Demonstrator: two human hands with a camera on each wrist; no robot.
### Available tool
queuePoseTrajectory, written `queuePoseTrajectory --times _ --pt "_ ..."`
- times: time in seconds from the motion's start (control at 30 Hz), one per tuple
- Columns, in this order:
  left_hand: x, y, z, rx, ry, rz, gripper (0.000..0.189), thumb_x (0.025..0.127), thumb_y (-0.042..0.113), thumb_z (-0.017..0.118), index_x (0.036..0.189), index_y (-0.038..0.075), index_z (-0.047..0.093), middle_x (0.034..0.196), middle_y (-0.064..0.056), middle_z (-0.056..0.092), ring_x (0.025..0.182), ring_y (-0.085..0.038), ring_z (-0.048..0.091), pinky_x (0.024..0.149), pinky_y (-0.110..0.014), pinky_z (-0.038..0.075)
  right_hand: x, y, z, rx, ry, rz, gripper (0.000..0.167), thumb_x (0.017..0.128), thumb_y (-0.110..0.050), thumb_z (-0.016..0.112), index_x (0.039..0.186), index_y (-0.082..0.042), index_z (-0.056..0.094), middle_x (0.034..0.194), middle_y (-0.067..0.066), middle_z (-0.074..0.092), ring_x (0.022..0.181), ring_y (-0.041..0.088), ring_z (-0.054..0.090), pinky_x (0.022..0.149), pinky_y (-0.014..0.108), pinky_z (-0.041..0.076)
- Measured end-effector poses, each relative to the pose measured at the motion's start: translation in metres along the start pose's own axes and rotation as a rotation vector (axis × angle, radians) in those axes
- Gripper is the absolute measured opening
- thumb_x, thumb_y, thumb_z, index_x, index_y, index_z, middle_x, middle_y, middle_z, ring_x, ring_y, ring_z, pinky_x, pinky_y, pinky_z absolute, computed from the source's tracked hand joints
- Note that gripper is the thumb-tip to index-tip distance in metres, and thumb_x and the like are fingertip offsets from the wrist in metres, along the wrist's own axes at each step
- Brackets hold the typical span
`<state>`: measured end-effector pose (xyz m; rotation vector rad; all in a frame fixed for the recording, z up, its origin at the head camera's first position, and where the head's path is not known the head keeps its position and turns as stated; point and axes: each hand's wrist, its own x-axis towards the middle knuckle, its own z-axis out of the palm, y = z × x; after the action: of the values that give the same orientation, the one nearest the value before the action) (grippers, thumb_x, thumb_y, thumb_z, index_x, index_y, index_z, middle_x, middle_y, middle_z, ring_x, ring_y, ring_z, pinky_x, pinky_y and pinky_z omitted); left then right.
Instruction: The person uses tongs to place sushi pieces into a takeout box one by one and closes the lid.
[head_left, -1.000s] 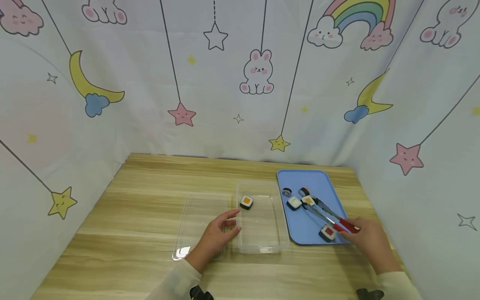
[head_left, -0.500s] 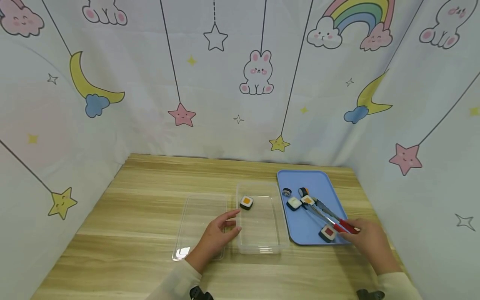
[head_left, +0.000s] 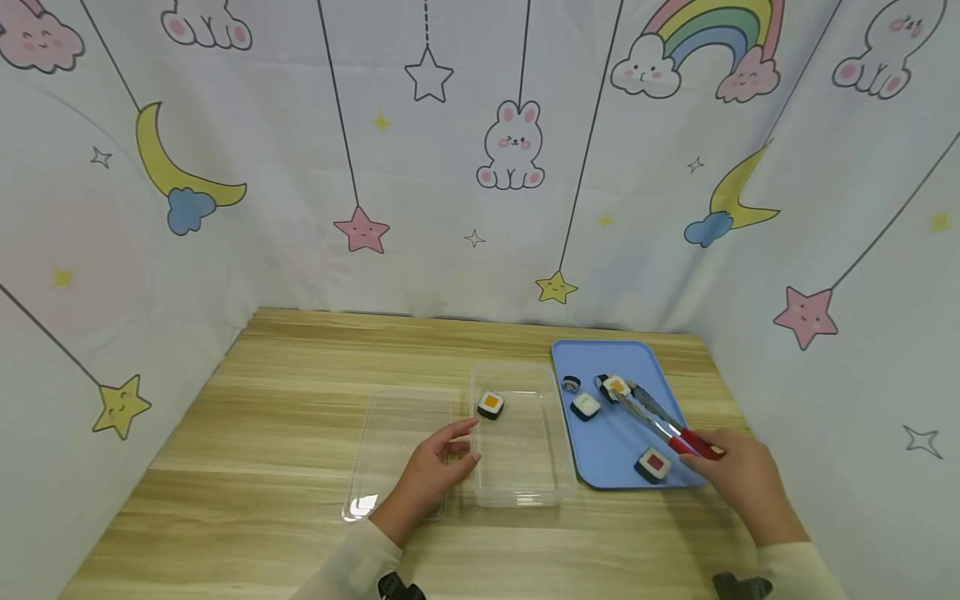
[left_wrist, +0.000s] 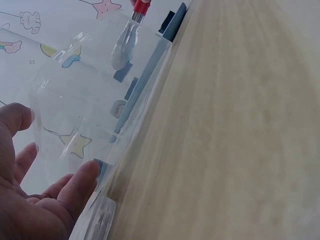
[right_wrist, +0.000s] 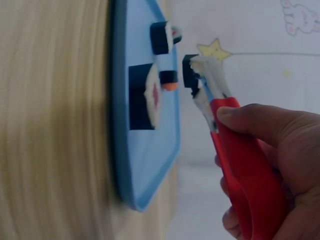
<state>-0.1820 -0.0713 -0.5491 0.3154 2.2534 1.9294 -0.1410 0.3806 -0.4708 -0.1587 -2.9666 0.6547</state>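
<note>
My right hand (head_left: pixel 742 475) grips the red-handled tongs (head_left: pixel 693 444), whose tips pinch a square sushi roll with an orange centre (head_left: pixel 617 386). In the right wrist view this held sushi roll (right_wrist: pixel 190 72) hangs above the blue tray (right_wrist: pixel 150 177). My left hand (head_left: pixel 431 467) rests its fingertips against the left wall of a clear plastic box (head_left: pixel 517 458), thumb and fingers spread apart. Inside the box, near its back left corner, sits another orange-centred sushi roll (head_left: pixel 491 405). On the tray, a red-centred sushi roll (head_left: pixel 652 465) lies near the front edge.
A pale-topped sushi roll (head_left: pixel 586 407) and a small round roll (head_left: pixel 571 383) lie along the tray's left side. Another small roll (head_left: pixel 602 383) is partly hidden behind the held one. The clear lid (head_left: pixel 390 433) lies left of the box, partly under my left forearm.
The tongs have lifted the orange-centred sushi roll up and slightly away from the tray. My left hand and the box have stayed put.
</note>
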Motion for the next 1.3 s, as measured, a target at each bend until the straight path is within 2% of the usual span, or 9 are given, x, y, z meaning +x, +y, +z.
queuePoseTrajectory --times 0.2,0.37,0.47,0.53,0.63,0.8,0.97,1.07,1.3 --pt "0.001 -0.001 0.0 -0.008 -0.002 -0.003 0.052 0.095 0.019 0.077 0.145 0.014 0.062 0.15 -0.01 0.056 0.127 -0.034 0.062 0.096 -0.049 0.054 0.004 -0.015 -0.006 0.034 0.047 -0.05 0.05 0.084 -0.031 0.088 0.12 0.0 0.075 0.108 0.021 0.074 0.086 0.031 0.067 0.067 0.04 0.052" --pt "0.002 0.0 -0.001 -0.023 -0.007 -0.004 0.052 0.095 0.019 0.078 0.145 0.015 0.061 0.151 -0.01 0.055 0.127 -0.033 0.062 0.095 -0.048 0.054 0.007 -0.039 -0.009 0.071 0.053 -0.117 0.047 0.085 -0.027 0.088 0.121 0.0 0.075 0.105 0.016 0.074 0.085 0.03 0.066 0.067 0.039 0.054" --pt "0.002 0.0 -0.001 -0.028 -0.013 -0.005 0.052 0.095 0.019 0.078 0.145 0.015 0.061 0.152 -0.009 0.055 0.128 -0.033 0.061 0.094 -0.047 0.055 0.009 -0.057 -0.006 0.091 0.03 -0.145 0.047 0.085 -0.028 0.088 0.122 -0.002 0.076 0.106 0.015 0.074 0.084 0.027 0.067 0.066 0.036 0.053" --pt "0.002 0.0 -0.002 -0.029 -0.015 -0.007 0.053 0.095 0.019 0.078 0.145 0.015 0.061 0.152 -0.009 0.054 0.128 -0.033 0.061 0.094 -0.047 0.055 0.01 -0.069 -0.002 0.117 -0.007 -0.159 0.048 0.085 -0.029 0.088 0.124 -0.004 0.076 0.107 0.014 0.074 0.078 0.024 0.069 0.063 0.035 0.054" --pt "0.003 -0.001 -0.002 -0.028 -0.014 -0.01 0.053 0.095 0.019 0.078 0.145 0.015 0.061 0.151 -0.008 0.055 0.127 -0.033 0.061 0.094 -0.046 0.055 0.014 -0.085 0.006 0.103 -0.053 -0.21 0.047 0.084 -0.03 0.088 0.124 -0.007 0.076 0.107 0.009 0.074 0.075 0.018 0.066 0.062 0.032 0.051" --pt "0.002 -0.002 -0.001 -0.034 -0.011 -0.009 0.052 0.095 0.018 0.077 0.145 0.015 0.061 0.151 -0.008 0.056 0.128 -0.033 0.061 0.095 -0.048 0.054 0.019 -0.106 0.021 0.057 -0.112 -0.325 0.041 0.083 -0.027 0.089 0.118 -0.009 0.079 0.103 0.002 0.073 0.083 0.016 0.062 0.067 0.034 0.052" --pt "0.001 -0.004 0.0 -0.037 -0.007 0.006 0.052 0.096 0.016 0.077 0.145 0.016 0.061 0.15 -0.01 0.056 0.127 -0.035 0.062 0.096 -0.052 0.054 0.02 -0.123 0.03 0.071 -0.193 -0.324 0.04 0.081 -0.022 0.09 0.118 -0.011 0.079 0.108 0.004 0.074 0.086 0.017 0.066 0.07 0.034 0.056" --pt "0.0 -0.003 -0.001 -0.04 -0.008 0.009 0.052 0.095 0.016 0.077 0.144 0.018 0.062 0.15 -0.01 0.056 0.127 -0.034 0.062 0.095 -0.05 0.054 0.022 -0.13 0.034 0.038 -0.213 -0.334 0.037 0.081 -0.021 0.09 0.115 -0.012 0.08 0.109 0.002 0.075 0.086 0.016 0.066 0.072 0.035 0.056" --pt "0.001 -0.001 0.0 -0.04 -0.002 -0.002 0.05 0.095 0.016 0.077 0.143 0.02 0.063 0.15 -0.01 0.056 0.126 -0.034 0.062 0.095 -0.05 0.054 0.027 -0.143 0.036 -0.06 -0.268 -0.364 0.033 0.08 -0.021 0.09 0.111 -0.014 0.082 0.091 -0.004 0.07 0.079 0.012 0.057 0.07 0.034 0.051"
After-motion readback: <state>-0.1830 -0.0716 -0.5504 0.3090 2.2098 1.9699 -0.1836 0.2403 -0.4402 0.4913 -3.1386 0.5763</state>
